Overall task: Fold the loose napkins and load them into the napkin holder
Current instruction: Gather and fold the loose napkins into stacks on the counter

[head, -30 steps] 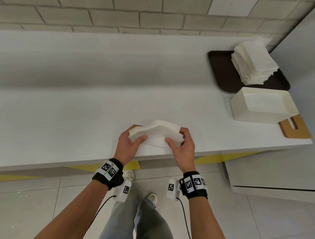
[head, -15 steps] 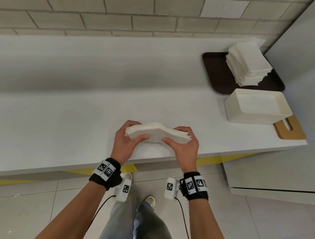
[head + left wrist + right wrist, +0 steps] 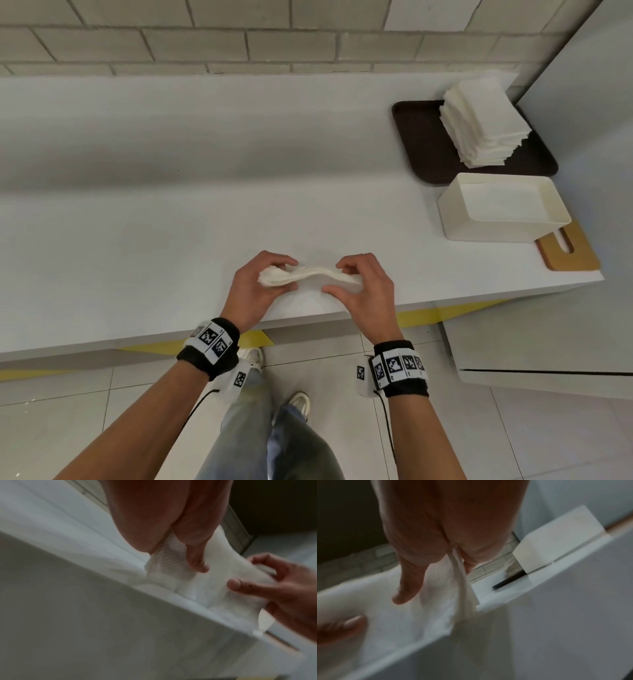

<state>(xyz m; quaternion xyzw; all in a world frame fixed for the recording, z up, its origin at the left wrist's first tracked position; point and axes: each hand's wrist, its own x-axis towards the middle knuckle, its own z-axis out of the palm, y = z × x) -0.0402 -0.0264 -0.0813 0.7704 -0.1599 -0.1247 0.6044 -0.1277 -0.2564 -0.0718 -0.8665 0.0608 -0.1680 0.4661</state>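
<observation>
A thin wad of white napkins (image 3: 310,275) hangs between my two hands just above the white counter's (image 3: 171,240) front edge. My left hand (image 3: 265,281) pinches its left end between thumb and fingers. My right hand (image 3: 349,279) pinches the right end the same way. In the left wrist view the napkins (image 3: 197,582) sag between both hands, and the right wrist view shows the napkins (image 3: 436,608) edge-on under my thumb. The white box-shaped napkin holder (image 3: 503,209) stands open-topped at the far right of the counter.
A tall stack of loose napkins (image 3: 486,120) sits on a dark brown tray (image 3: 421,144) behind the holder. A wooden board (image 3: 575,253) pokes out under the holder's near right corner. A tiled wall runs along the back. A white cabinet stands to the right.
Both hands have tipped the napkins from a raised, face-up bundle to a flat, edge-on wad and lowered it slightly toward the counter. My head has moved, shifting the tray and holder leftward in view.
</observation>
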